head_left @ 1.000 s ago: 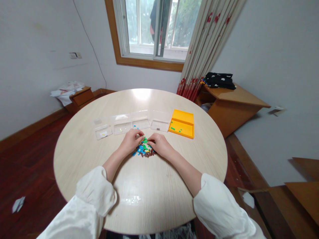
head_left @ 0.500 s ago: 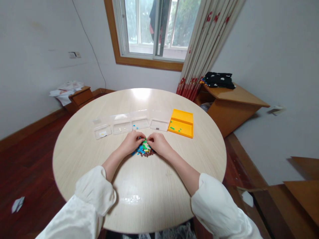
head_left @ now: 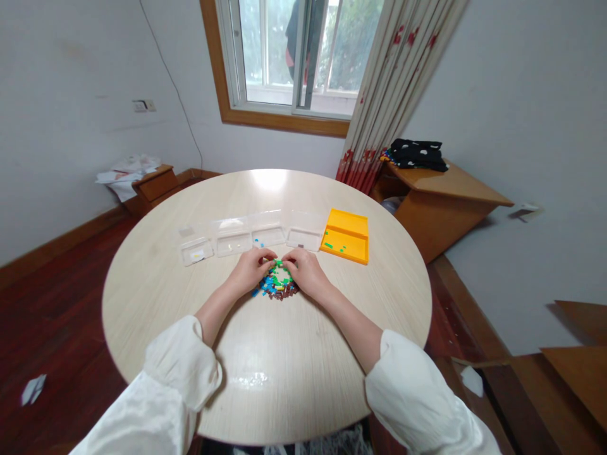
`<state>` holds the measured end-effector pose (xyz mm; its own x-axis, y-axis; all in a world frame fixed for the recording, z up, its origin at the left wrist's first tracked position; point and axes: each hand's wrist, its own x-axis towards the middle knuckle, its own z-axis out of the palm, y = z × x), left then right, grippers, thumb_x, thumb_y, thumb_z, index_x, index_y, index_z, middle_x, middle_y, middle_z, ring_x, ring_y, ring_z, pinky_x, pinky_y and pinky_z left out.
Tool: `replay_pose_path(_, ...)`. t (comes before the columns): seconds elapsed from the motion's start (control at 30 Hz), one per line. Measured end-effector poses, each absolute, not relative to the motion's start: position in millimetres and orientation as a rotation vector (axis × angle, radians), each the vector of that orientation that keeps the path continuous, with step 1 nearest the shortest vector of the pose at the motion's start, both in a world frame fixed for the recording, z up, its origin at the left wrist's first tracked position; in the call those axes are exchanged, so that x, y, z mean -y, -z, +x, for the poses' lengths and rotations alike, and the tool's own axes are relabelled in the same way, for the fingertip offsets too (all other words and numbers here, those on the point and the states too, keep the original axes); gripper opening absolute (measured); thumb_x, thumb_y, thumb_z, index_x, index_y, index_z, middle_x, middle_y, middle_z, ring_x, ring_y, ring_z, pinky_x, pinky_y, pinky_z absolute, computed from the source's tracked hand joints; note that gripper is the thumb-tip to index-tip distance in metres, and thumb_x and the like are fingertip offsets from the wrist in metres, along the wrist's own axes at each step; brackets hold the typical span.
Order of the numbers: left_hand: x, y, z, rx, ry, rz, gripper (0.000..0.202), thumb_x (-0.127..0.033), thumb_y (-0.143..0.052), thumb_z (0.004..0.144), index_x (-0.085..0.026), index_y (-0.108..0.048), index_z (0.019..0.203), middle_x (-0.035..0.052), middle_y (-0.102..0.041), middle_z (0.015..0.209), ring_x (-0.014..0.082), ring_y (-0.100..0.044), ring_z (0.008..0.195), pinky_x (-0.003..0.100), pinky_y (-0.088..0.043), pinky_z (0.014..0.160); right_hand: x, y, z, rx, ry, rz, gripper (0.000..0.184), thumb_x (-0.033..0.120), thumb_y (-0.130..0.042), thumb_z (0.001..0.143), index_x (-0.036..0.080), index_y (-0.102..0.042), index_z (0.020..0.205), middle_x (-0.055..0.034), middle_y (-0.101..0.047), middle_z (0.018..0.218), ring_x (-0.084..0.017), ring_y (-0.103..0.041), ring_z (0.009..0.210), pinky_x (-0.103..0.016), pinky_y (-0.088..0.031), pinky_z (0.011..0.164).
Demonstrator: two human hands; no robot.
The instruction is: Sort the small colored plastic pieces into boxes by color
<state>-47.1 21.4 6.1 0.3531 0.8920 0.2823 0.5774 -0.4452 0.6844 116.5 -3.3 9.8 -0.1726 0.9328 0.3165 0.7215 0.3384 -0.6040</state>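
Observation:
A small heap of tiny coloured bricks point(head_left: 277, 284), blue, green, brown and yellow, lies near the middle of the round wooden table point(head_left: 265, 354). My left hand point(head_left: 251, 270) rests on the heap's left side with its fingers curled over the far edge. My right hand point(head_left: 306, 272) rests on the right side, fingers bent down onto the bricks. The fingertips of both hands nearly meet over the green bricks. Whether either hand pinches a brick is too small to make out.
Behind the heap stands a row of several clear plastic boxes point(head_left: 232, 241), some with a few small pieces inside. A yellow tray point(head_left: 347, 235) with green bits is at the row's right end. A wooden cabinet point(head_left: 441, 196) stands beyond the table.
Both hands have stayed on the heap, with the fingertips shifting slightly at its far edge. More of the green bricks shows between the hands now.

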Motion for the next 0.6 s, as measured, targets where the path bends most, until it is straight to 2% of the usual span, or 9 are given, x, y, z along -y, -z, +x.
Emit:
replay_pose_path(0.33,-21,-8,-47,-1.29,-0.921,2.127,0.008,-0.021,-0.059,0.07,-0.018,-0.066,0.073,0.0006,-0.063,0.068,0.0136,-0.051,0.062,0.026,-0.039,0.062,-4,-22,147,1.722,-0.228,-1.391,0.013,0.013,-0.056,0.08,0.016,-0.068,0.077,-0.0061,-0.067,0.081,-0.016,-0.059,0.078,-0.028,-0.044,0.075)
replay_pose_path(0.6,-22,-6,-47,-1.28,-0.928,2.133,0.007,-0.023,-0.059,0.071,-0.017,-0.064,0.07,0.0006,-0.062,0.067,0.0134,-0.05,0.062,0.026,-0.038,0.062,-18,-19,217,1.442,-0.088,-1.719,0.014,0.013,-0.056,0.075,0.011,-0.07,0.076,-0.0108,-0.071,0.083,-0.02,-0.063,0.077,-0.034,-0.047,0.078)
